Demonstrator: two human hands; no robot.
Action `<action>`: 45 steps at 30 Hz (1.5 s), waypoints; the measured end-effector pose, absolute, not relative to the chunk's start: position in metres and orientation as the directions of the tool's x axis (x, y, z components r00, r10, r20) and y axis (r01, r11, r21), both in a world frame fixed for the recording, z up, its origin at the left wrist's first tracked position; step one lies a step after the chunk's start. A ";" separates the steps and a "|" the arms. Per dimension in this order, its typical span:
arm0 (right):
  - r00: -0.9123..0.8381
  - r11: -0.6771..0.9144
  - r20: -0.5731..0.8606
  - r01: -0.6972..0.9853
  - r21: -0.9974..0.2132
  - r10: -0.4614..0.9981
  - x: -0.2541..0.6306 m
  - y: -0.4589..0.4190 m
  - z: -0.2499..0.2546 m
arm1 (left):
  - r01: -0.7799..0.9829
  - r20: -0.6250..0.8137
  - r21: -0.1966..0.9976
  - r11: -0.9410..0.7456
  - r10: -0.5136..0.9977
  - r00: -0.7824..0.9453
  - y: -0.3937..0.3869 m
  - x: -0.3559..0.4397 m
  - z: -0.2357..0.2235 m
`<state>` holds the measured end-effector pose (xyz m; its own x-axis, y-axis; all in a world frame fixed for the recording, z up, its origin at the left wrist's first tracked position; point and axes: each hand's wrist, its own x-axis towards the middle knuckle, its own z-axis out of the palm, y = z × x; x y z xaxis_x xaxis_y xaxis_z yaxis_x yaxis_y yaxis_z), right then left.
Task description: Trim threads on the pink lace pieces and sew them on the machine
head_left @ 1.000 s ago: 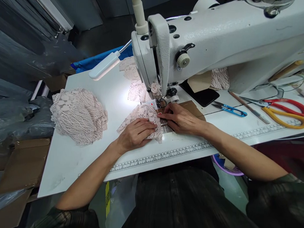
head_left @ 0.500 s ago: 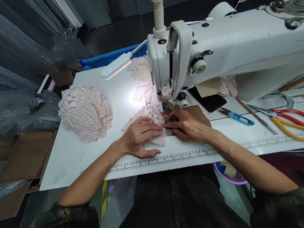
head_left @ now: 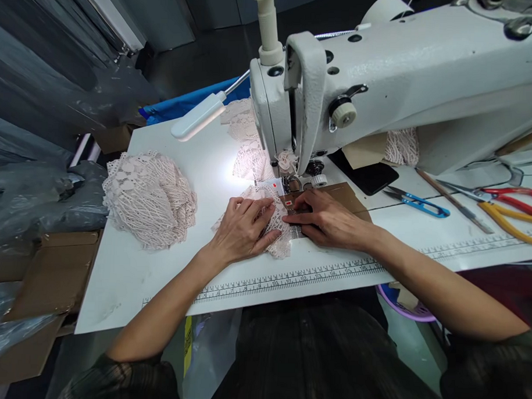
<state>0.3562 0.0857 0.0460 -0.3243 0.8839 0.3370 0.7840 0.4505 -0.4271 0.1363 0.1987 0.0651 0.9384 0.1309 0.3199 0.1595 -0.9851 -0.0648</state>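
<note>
A small piece of pale pink lace (head_left: 282, 246) lies on the white table (head_left: 128, 276) just in front of the sewing machine's presser foot (head_left: 293, 182). My left hand (head_left: 243, 228) lies flat on the lace, fingers stretched out and pressing it down. My right hand (head_left: 324, 219) rests beside it, fingertips pressed on the lace's right edge and on a brown card guide (head_left: 347, 196). The white sewing machine (head_left: 383, 81) arches over both hands.
A heap of pink lace (head_left: 150, 198) sits at the left. More lace (head_left: 246, 140) lies behind the needle under a lamp (head_left: 197, 115). Blue snips (head_left: 416, 202), red and yellow scissors (head_left: 510, 211) and a black phone (head_left: 367, 177) lie to the right. Cardboard boxes (head_left: 49, 267) stand beside the table.
My left hand has slid forward onto the lace, its thumb drawn in from the table. The right hand has barely moved. The view has shifted slightly.
</note>
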 end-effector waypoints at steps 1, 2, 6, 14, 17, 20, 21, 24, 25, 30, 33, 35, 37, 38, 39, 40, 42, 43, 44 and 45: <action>-0.325 0.453 0.340 0.782 -0.428 0.882 0.356 0.086 0.046 | 0.154 0.326 -0.059 -0.986 0.127 0.937 0.199 0.136 0.065; -0.325 0.455 0.344 0.781 -0.428 0.881 0.356 0.086 0.046 | 0.145 0.333 -0.049 -0.988 0.121 0.935 0.199 0.136 0.064; -0.325 0.459 0.351 0.777 -0.430 0.878 0.356 0.086 0.047 | 0.116 0.380 0.006 -0.993 0.109 0.919 0.201 0.136 0.059; -0.323 0.451 0.337 0.779 -0.436 0.884 0.356 0.086 0.046 | 0.130 0.381 0.030 -0.991 0.131 0.915 0.201 0.135 0.058; -0.320 0.447 0.337 0.785 -0.429 0.885 0.355 0.086 0.046 | 0.141 0.382 0.003 -0.990 0.132 0.915 0.201 0.136 0.057; -0.314 0.442 0.341 0.796 -0.414 0.886 0.354 0.085 0.046 | 0.154 0.370 -0.008 -0.988 0.140 0.919 0.202 0.138 0.057; -0.312 0.438 0.340 0.800 -0.409 0.887 0.354 0.085 0.046 | 0.163 0.360 -0.007 -0.987 0.149 0.921 0.202 0.138 0.057; -0.310 0.429 0.330 0.812 -0.395 0.891 0.352 0.084 0.046 | 0.184 0.343 -0.011 -0.983 0.169 0.924 0.202 0.139 0.058; -0.311 0.428 0.328 0.814 -0.392 0.892 0.352 0.084 0.046 | 0.183 0.343 -0.015 -0.983 0.167 0.924 0.202 0.140 0.058; -0.311 0.435 0.343 0.814 -0.386 0.887 0.353 0.084 0.043 | 0.159 0.315 -0.042 -0.986 0.138 0.939 0.206 0.143 0.064; -0.308 0.431 0.342 0.816 -0.385 0.888 0.353 0.083 0.042 | 0.146 0.284 -0.060 -0.987 0.123 0.951 0.209 0.147 0.070; -0.301 0.422 0.339 0.823 -0.381 0.891 0.352 0.083 0.042 | 0.148 0.250 -0.063 -0.987 0.128 0.960 0.212 0.151 0.075; -0.285 0.410 0.345 0.831 -0.376 0.894 0.351 0.083 0.043 | 0.157 0.193 -0.049 -0.986 0.145 0.970 0.216 0.156 0.079; -0.276 0.406 0.353 0.834 -0.375 0.894 0.350 0.084 0.043 | 0.156 0.162 -0.040 -0.987 0.148 0.976 0.218 0.157 0.081; -0.268 0.403 0.363 0.835 -0.374 0.892 0.350 0.084 0.042 | 0.148 0.131 -0.031 -0.989 0.143 0.981 0.220 0.159 0.082; -0.261 0.403 0.375 0.835 -0.374 0.890 0.350 0.084 0.042 | 0.135 0.107 -0.026 -0.991 0.131 0.986 0.223 0.160 0.082; -0.253 0.407 0.396 0.834 -0.372 0.882 0.349 0.085 0.041 | 0.105 0.090 -0.023 -0.994 0.103 0.991 0.227 0.160 0.081; -0.251 0.408 0.404 0.834 -0.371 0.880 0.349 0.085 0.040 | 0.096 0.092 -0.023 -0.995 0.094 0.991 0.229 0.160 0.079; -0.248 0.408 0.408 0.834 -0.371 0.878 0.350 0.086 0.040 | 0.093 0.097 -0.023 -0.995 0.090 0.991 0.230 0.160 0.077; -0.245 0.407 0.412 0.834 -0.371 0.878 0.350 0.086 0.039 | 0.092 0.105 -0.020 -0.996 0.090 0.990 0.231 0.159 0.075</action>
<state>0.3498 0.0858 0.0390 -0.2453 0.8776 0.4118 0.8343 0.4075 -0.3714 0.1592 0.2305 0.0753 0.9904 0.0899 0.1054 0.0925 -0.9955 -0.0197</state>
